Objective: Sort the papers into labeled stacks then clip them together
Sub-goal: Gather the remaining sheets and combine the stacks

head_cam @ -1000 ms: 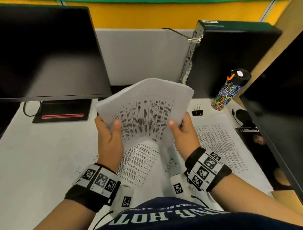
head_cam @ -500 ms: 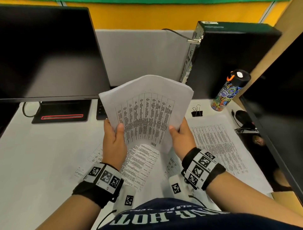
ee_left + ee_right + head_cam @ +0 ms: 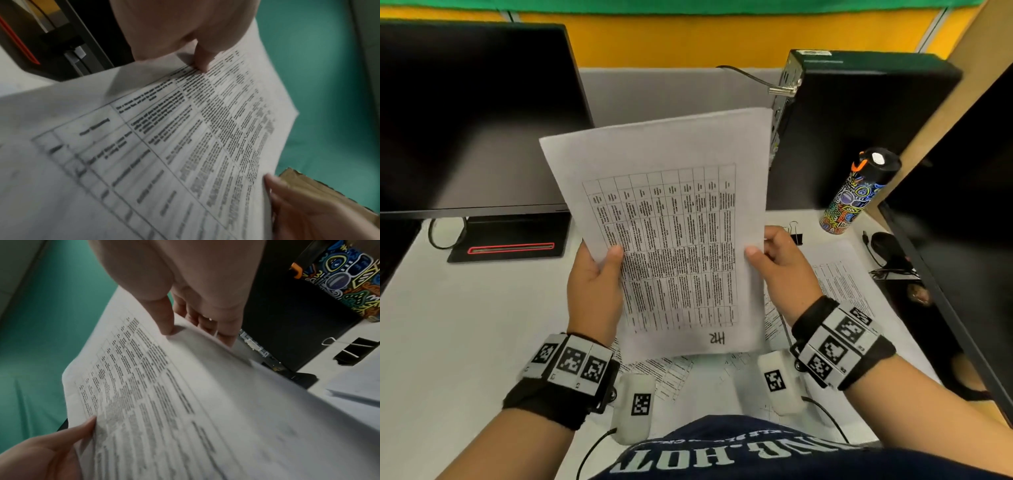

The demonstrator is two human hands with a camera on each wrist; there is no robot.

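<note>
I hold a stack of printed sheets point(image 3: 671, 222) up over the desk, its top page showing a table and a handwritten "HR" mark at the near edge. My left hand point(image 3: 595, 284) grips its left edge, thumb on top. On the opposite edge my right hand point(image 3: 777, 263) pinches the stack point(image 3: 185, 386), thumb above and fingers underneath. The left wrist view shows the same page point(image 3: 164, 129) close up. More printed papers point(image 3: 839, 284) lie flat on the desk at the right and under the held stack. A black binder clip point(image 3: 795, 233) sits just beyond my right hand.
A dark monitor point(image 3: 469, 116) stands at the back left, a black computer case point(image 3: 859, 126) at the back right. A patterned bottle point(image 3: 854, 192) stands beside the case. Another dark screen point(image 3: 969, 222) and a mouse point(image 3: 887, 246) fill the right side.
The sheets were bowed and curled between my hands; now they are flattened and squared into one stack, tilted more upright towards me. Both hands slid to its side edges.
</note>
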